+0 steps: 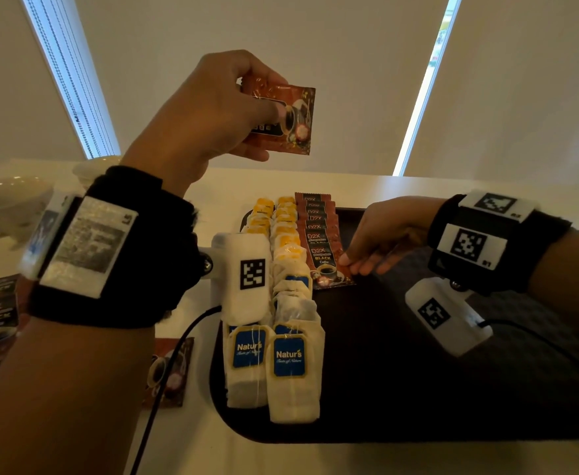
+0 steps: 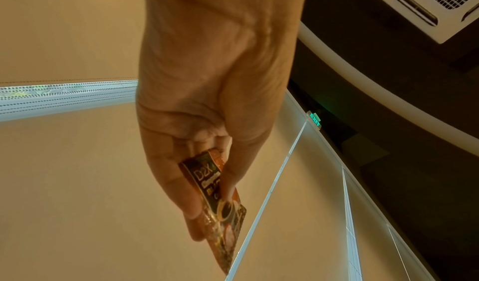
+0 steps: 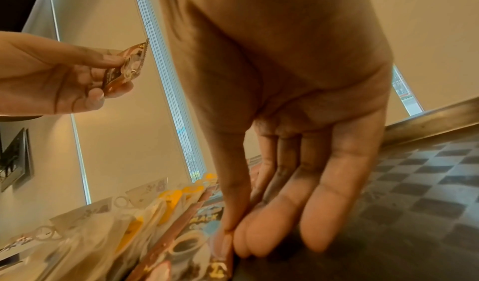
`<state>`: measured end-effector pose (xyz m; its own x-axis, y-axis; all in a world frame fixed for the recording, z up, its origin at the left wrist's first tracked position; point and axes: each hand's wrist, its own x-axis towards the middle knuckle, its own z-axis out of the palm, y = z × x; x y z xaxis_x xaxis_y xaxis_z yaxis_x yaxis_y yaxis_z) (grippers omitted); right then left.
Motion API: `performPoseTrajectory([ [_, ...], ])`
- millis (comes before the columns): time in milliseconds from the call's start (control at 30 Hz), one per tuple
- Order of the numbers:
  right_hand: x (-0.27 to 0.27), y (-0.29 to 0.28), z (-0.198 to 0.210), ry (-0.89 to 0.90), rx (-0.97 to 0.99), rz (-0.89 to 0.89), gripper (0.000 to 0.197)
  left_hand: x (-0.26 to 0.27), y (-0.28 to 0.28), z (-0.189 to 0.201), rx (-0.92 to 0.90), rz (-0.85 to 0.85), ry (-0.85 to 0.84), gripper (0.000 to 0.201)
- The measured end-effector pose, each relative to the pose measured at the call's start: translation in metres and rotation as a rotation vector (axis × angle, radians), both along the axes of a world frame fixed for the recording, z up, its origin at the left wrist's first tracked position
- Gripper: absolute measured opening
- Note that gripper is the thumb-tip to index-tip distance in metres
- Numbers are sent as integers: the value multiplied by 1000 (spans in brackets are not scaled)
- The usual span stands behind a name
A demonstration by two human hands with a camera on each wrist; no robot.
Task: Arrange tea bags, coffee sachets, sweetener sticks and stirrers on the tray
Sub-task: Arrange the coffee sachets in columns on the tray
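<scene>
Holding a single coffee sachet (image 1: 283,120) pinched between thumb and fingers, the left hand (image 1: 209,114) sits high in the upper middle of the head view, well above the dark tray (image 1: 418,371). The sachet's long axis runs roughly top to bottom of the frame, printed face toward the camera.

Below it, in the centre of the frame, a row of overlapping coffee sachets (image 1: 320,234) runs up the tray, just right of two rows of tea bags (image 1: 281,303). The right hand (image 1: 377,241) reaches in from the right edge, fingers nearly straight, fingertips (image 1: 346,260) pressing the right edge of the nearest sachet of the row (it seems to be steadying or squaring it, gripping nothing).

The row lies down-frame and slightly right of the held sachet, so the likely next move is a descent toward the row's near end, where the right hand already is. Spare sachets (image 1: 168,371) lie on the table (image 1: 192,440) at lower left. No sweetener sticks or stirrers are visible.
</scene>
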<state>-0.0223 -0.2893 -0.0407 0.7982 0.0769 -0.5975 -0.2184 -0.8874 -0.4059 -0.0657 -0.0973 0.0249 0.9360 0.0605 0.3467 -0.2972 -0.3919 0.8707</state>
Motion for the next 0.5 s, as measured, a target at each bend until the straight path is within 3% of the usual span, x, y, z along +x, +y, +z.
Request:
performPoseTrajectory([
  [267, 1, 0, 0, -30, -4, 2, 15, 1, 0, -1, 7, -10, 4, 25],
  [500, 3, 2, -1, -6, -12, -7, 7, 1, 0, -2, 18, -11, 5, 25],
])
